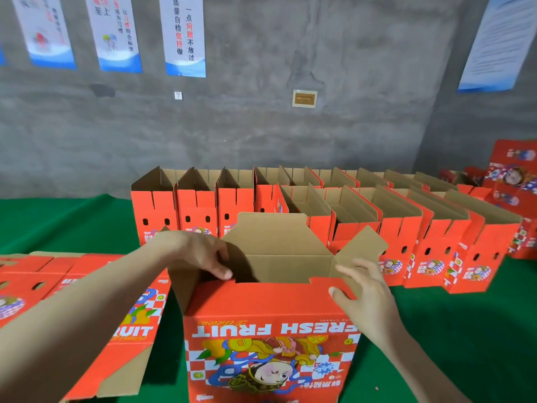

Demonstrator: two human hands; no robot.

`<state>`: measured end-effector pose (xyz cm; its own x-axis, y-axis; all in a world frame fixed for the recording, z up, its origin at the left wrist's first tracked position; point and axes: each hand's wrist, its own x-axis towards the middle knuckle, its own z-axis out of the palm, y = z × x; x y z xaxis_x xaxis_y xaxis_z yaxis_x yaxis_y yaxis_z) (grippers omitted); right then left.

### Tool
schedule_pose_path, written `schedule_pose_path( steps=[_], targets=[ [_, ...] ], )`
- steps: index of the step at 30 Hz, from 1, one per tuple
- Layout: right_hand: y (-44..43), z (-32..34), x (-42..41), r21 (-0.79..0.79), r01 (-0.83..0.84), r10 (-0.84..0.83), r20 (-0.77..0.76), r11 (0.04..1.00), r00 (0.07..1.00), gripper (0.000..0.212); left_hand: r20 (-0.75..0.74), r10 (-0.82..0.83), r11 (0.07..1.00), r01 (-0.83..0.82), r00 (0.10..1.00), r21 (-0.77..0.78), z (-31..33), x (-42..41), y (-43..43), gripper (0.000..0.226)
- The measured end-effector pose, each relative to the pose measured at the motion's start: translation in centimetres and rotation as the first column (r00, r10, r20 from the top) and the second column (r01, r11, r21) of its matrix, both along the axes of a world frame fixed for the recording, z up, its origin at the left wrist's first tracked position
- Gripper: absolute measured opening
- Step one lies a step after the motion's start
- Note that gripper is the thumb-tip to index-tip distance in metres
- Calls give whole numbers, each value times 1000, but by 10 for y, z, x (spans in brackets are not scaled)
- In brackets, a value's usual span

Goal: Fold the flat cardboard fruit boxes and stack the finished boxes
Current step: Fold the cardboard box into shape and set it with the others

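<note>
A red cardboard fruit box [270,338] printed "FRESH FRUIT" stands opened up in front of me on the green table, brown inside, its flaps up. My left hand [200,251] reaches over the box's left end, fingers curled over the left flap and pressing it inward. At the box's right end, my right hand [363,289] pinches the near wall's top edge between thumb and fingers, beside the raised right flap [363,248]. A pile of flat red boxes [87,286] lies to the left.
Several folded red boxes [319,210] stand in two rows along the back of the green table [450,330]. More red boxes [511,175] are piled at the far right. A grey wall with posters [183,33] rises behind.
</note>
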<state>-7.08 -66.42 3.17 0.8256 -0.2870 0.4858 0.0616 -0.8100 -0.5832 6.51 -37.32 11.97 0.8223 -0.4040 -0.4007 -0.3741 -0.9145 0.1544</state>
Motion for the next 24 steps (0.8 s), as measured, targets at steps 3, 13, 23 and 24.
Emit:
schedule_pose_path(
  steps=[3,13,23,24],
  targets=[
    [-5,-2,4,-32,-86,83,-77,996,994,22,141,-52,995,39,989,89,-8,-8,0,68],
    [-1,-9,1,-22,-95,97,109,995,989,37,876,379,871,204,297,-446,-51,-76,17,101],
    [-2,15,6,-310,-383,434,114,870,894,92,407,530,564,49,744,-824,-73,-85,4,104],
    [-3,18,8,-336,-387,439,89,858,894,100,417,516,583,50,748,-811,-73,-86,2,104]
  ],
)
